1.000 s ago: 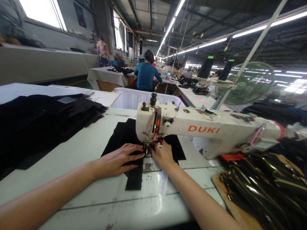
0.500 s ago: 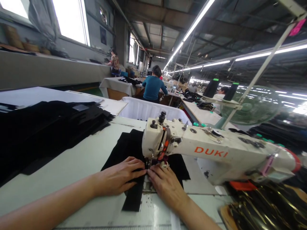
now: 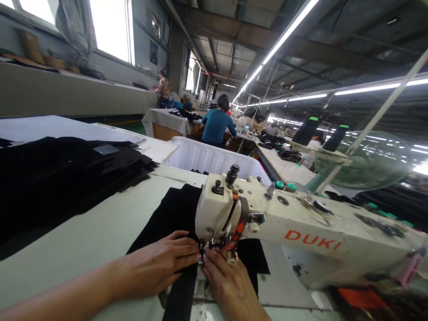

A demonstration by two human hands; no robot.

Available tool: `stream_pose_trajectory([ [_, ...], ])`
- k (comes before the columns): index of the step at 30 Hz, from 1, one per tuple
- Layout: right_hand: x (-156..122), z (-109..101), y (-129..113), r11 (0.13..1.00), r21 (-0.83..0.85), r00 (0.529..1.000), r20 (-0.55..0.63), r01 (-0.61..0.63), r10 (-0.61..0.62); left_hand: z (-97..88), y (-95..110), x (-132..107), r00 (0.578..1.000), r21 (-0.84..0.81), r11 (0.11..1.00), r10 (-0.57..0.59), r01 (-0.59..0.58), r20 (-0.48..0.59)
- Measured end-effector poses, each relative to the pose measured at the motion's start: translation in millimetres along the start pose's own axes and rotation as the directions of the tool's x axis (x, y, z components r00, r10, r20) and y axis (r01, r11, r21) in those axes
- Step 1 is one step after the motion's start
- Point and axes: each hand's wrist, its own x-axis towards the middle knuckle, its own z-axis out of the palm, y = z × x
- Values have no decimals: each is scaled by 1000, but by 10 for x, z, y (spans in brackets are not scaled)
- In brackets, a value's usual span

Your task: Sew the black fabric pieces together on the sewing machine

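Note:
A piece of black fabric (image 3: 170, 214) lies flat on the pale table (image 3: 90, 236) under the head of a white DUKI sewing machine (image 3: 301, 238). My left hand (image 3: 157, 265) rests palm down on the fabric just left of the needle, fingers stretched toward it. On the other side my right hand (image 3: 224, 281) presses on the fabric, fingertips right at the presser foot. The fingertips of both hands nearly meet in front of the needle.
A stack of cut black pieces (image 3: 60, 174) lies on the left of the table. A white plastic bin (image 3: 203, 156) stands behind the machine. A green fan (image 3: 371, 162) and thread cones (image 3: 306, 131) are at right. A person in a teal top (image 3: 217, 125) sits ahead.
The view has tilted up, so the hands and machine sit lower in frame. Both hands stay on the fabric at the needle, the right hand drawn slightly nearer me.

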Motion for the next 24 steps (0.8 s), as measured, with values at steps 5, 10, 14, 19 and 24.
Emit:
stream_pose_trajectory([
  [5,58,27,-2,1000,-26,998,-65,18,-20,63,-40,12,997,11,1000,-19,19,-73],
  [10,68,22,-4,1000,-15,998,-62,-4,3,83,-21,32,996,60,997,-41,46,-79],
  [14,49,20,-2,1000,2,998,-53,-26,26,124,-25,33,994,62,996,-53,59,-93],
  [19,91,-19,-14,1000,0,998,-57,-7,7,161,-51,26,990,54,996,-64,71,-122],
  [24,101,-28,-16,1000,-8,999,-36,-11,11,124,-35,23,991,25,996,-79,82,-110],
])
